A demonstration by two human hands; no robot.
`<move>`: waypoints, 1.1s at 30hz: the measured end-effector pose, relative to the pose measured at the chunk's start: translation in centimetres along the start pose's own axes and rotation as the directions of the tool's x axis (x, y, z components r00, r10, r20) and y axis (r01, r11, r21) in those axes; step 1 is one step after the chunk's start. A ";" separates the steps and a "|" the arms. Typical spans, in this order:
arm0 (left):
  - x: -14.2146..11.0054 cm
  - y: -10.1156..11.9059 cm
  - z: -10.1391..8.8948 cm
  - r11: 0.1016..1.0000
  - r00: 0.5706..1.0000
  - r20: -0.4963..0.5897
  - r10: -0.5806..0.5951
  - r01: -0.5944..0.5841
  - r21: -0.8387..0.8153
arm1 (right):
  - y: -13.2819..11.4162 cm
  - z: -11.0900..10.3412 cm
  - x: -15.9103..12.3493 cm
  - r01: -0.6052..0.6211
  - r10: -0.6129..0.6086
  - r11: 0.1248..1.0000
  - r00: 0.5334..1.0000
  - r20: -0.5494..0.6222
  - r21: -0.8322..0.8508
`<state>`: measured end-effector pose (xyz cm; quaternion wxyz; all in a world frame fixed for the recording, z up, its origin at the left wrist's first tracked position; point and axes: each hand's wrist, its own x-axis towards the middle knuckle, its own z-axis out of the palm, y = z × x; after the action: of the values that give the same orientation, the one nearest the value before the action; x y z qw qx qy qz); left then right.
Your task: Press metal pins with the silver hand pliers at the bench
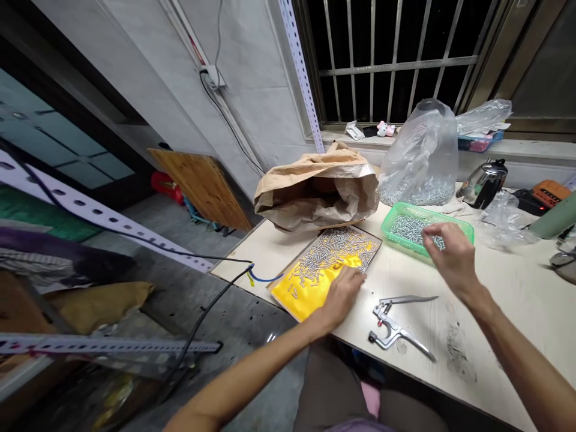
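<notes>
My left hand (344,294) rests at the right edge of a shallow tray (288,303) with a yellow lining. Its fingers are bent together beside the small silver metal pins (319,258) spread there; what they hold, if anything, is hidden. Over the right end of a green plastic basket (396,245) hovers my right hand (452,258), thumb and fingers pinched. Anything between those fingertips is too small to make out. Many short silver pieces (407,228) lie in the basket. Below, between my hands, hand pliers (391,327) with spread handles lie on the table.
An open brown paper bag (315,192) stands behind the tray. Beside it is a clear plastic bag (420,156) of metal pieces. A kettle (483,180) and an orange-black device (549,195) sit at the right. A black cable (202,315) runs past the table's left edge.
</notes>
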<state>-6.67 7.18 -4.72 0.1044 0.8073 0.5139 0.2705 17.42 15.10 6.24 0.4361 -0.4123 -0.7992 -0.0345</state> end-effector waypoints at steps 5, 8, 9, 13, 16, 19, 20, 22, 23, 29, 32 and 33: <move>1.2 -4.6 -1.5 0.984 0.991 0.129 -0.038 0.014 0.177 | 2.7 0.4 -3.5 -0.123 0.148 0.969 0.983 0.105 -0.216; 1.2 -5.3 -1.3 0.972 0.977 0.211 0.014 -0.063 0.224 | 0.1 0.3 -8.4 -0.109 0.132 0.984 0.978 0.163 -0.140; 1.2 -5.4 -1.3 0.968 0.972 0.236 0.025 -0.083 0.238 | -0.9 0.1 -10.0 -0.117 0.135 0.987 0.974 0.183 -0.110; 1.9 -5.1 -1.7 0.973 0.952 0.306 -0.004 -0.067 0.220 | -3.3 -1.1 -14.2 -0.206 0.203 0.978 0.950 0.236 -0.012; 2.5 -4.6 -2.1 0.988 0.963 0.221 -0.153 0.149 0.036 | -3.7 -1.8 -14.6 -0.289 0.274 0.956 0.939 0.210 0.044; 2.6 -3.5 -2.9 0.804 0.889 0.231 -0.395 0.456 -0.382 | -4.6 -1.4 -12.8 -0.374 0.333 0.911 0.916 0.225 0.172; 2.4 -3.1 -3.2 0.663 0.840 0.294 -0.455 0.540 -0.517 | -5.2 -0.8 -11.9 -0.407 0.347 0.884 0.901 0.258 0.232; 2.0 -2.1 -3.9 0.352 0.744 0.447 -0.496 0.644 -0.679 | -6.6 1.0 -10.1 -0.474 0.360 0.806 0.868 0.343 0.355; 1.7 -1.6 -4.3 0.226 0.711 0.506 -0.488 0.663 -0.713 | -7.3 2.2 -9.2 -0.507 0.360 0.759 0.850 0.385 0.408; -0.1 0.3 -6.4 0.011 0.687 0.545 -0.481 0.625 -0.780 | -11.2 8.3 -6.8 -0.647 0.359 0.486 0.761 0.540 0.588; -0.9 0.5 -6.8 0.070 0.716 0.474 -0.512 0.585 -0.808 | -12.2 9.3 -6.6 -0.656 0.402 0.422 0.754 0.519 0.625; -1.0 0.5 -6.9 0.095 0.726 0.451 -0.520 0.574 -0.813 | -12.4 9.4 -6.6 -0.654 0.411 0.415 0.755 0.511 0.632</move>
<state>-10.35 5.27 0.90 0.6433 0.3549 0.5240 0.4309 4.44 6.68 -0.56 0.4405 -0.4136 -0.6064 0.5168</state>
